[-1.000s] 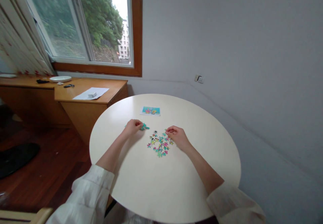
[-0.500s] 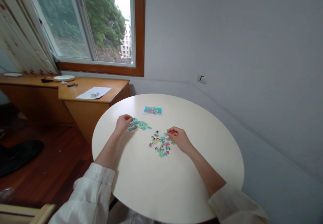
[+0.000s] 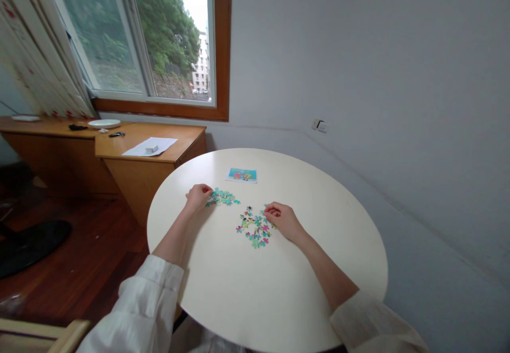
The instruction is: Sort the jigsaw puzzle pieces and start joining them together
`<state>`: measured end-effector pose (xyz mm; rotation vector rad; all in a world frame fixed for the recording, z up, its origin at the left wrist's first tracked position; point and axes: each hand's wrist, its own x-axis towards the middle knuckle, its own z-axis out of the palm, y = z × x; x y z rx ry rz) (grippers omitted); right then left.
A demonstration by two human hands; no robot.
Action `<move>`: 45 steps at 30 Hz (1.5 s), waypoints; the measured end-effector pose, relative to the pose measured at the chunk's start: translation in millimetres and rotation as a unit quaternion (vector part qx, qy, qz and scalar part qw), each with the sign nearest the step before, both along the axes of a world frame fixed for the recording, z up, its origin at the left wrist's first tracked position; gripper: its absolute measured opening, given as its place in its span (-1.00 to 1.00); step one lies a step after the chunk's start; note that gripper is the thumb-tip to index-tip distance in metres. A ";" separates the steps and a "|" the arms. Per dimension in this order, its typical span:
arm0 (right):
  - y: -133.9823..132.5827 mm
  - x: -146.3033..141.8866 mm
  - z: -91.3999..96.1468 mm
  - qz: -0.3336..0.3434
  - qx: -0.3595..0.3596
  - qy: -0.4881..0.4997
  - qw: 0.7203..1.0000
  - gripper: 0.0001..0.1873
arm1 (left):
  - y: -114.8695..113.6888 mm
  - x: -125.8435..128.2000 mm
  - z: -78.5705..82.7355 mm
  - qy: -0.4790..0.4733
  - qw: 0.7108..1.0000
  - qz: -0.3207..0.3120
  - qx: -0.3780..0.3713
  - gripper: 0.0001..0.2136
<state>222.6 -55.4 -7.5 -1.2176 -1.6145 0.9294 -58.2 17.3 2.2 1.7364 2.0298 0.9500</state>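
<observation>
Two groups of loose jigsaw pieces lie on the round cream table (image 3: 319, 268). At the left edge of the mostly teal pile (image 3: 224, 197) is my left hand (image 3: 198, 196), its thumb and fingers pinched together at the pieces. My right hand (image 3: 282, 219) hovers at the right side of the mixed-colour pieces (image 3: 258, 230), fingers curled in with the tips together. Whatever either hand grips is too small or hidden to make out. Behind both piles lies a small teal picture card (image 3: 241, 175) with pink and yellow figures.
A wooden desk (image 3: 159, 163) stands at the left, bearing a paper sheet (image 3: 139, 147), a small white block (image 3: 152, 149) and a white plate (image 3: 104, 123). A wall (image 3: 398, 103) runs behind and right of the table. Part of a chair (image 3: 48, 332) shows lower left.
My left hand has turned slightly and lowered a little at the teal pile. My right hand stays almost in place. The view has shifted very slightly.
</observation>
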 end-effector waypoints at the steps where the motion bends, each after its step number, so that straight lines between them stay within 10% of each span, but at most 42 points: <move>1: 0.0 0.0 -0.2 0.001 0.000 -0.001 1.000 -0.82 | -1.3 1.5 1.0 0.012 1.000 0.003 -0.006 -0.88; 45: -0.1 -0.1 -2.2 0.007 0.009 -0.033 0.999 -0.83 | -5.0 6.1 -0.1 0.141 0.989 0.005 -0.044 -0.83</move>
